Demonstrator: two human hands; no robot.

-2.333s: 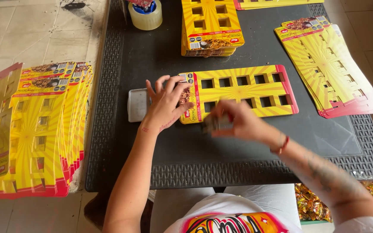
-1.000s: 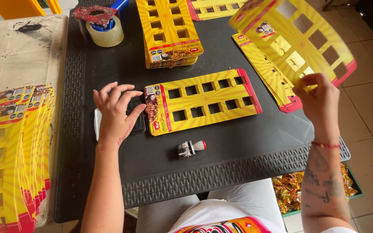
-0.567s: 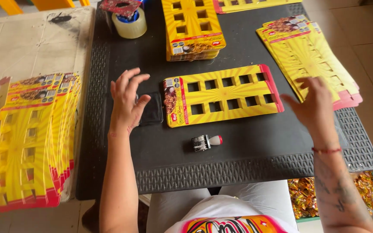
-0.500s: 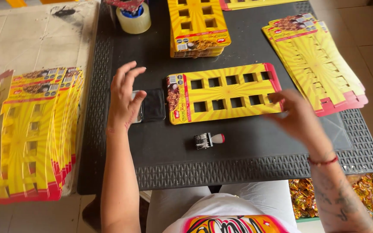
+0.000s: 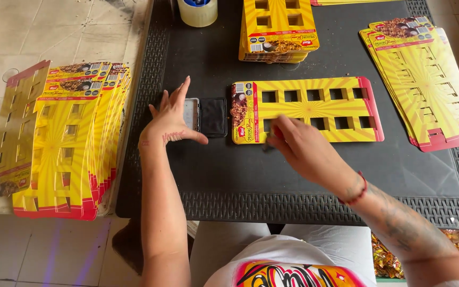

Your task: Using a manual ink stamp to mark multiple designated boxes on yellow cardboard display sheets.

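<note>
A yellow card with two rows of square cut-outs lies flat on the black table. My right hand hovers over the card's lower left corner, fingers closed on a small dark stamp that is mostly hidden. My left hand rests on the table with its fingers spread, holding nothing. It touches the left edge of a small open ink pad, which sits just left of the card.
A tall pile of the same yellow cards lies on the tiled surface at left. Another stack sits at the table's back and a fanned pile at right. A tape roll stands behind. Wrapped sweets sit below right.
My right hand laid a raised card on the right pile, came back and took the stamp off the table. The left hand stayed by the ink pad.
</note>
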